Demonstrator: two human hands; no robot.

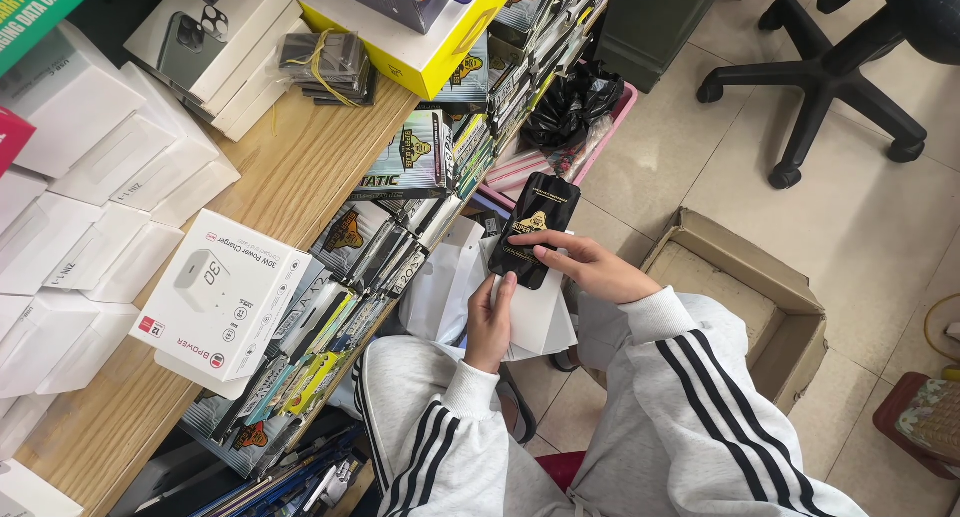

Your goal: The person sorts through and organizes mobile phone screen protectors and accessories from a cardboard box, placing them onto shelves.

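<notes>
Our right hand pinches the lower part of a flat black rectangular packet with a gold emblem, fingers closed on its edge, holding it up over our lap. Our left hand grips a white paper bag from below, thumb against the packet's bottom end. Just left, rows of similar flat packets stand along the edge of the wooden tabletop, beside stacked white cardboard boxes. To the right, an open brown cardboard box sits on the tiled floor.
</notes>
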